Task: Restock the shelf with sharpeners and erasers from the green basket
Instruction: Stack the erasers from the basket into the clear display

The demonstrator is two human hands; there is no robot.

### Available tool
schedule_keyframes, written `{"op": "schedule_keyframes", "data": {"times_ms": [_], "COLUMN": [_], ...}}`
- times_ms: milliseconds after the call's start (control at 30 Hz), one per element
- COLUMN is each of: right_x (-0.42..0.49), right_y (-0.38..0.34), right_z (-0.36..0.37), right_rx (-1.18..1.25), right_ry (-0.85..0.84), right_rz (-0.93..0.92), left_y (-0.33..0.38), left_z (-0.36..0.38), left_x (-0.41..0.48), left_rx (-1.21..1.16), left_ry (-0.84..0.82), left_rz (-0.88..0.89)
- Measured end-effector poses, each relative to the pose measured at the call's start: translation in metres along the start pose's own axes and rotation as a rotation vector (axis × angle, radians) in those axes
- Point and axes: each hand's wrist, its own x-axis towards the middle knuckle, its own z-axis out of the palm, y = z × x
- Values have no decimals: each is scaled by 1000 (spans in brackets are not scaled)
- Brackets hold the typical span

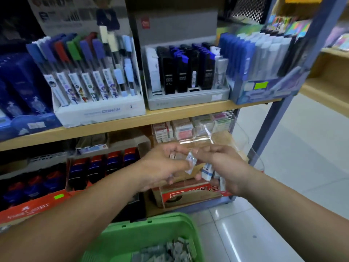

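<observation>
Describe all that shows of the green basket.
The green basket looks like plastic, with a rounded rim and small slots in its far wall. It sits low before the shelf, cut off by the picture's edge. Small grey packets lie inside. The left hand and right hand work above, not touching it.

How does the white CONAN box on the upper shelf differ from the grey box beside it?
The white CONAN box holds pens with blue, red and green caps; the grey box holds mostly black and dark-blue packs. The white box's front bears lettering; the grey box's front looks nearly plain. Both stand side by side on the wooden shelf.
</observation>
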Motion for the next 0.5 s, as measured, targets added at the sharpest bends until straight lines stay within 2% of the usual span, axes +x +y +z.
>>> {"op": "schedule_keyframes", "data": {"times_ms": [133,300,500], "right_x": [1,4,8], "right_y": [-1,0,29], "right_z": [-26,-61,-74], "right_rx": [-42,-214,-638], "right_ry": [80,252,93], "right_rz": [-30,-143,-127], "left_y": [17,22,24], "left_z": [17,25,43], "left_x": [26,67,85], "left_rx": [280,220,48], "left_ry": [-71,147,229], "left_rz": [120,119,66]}}
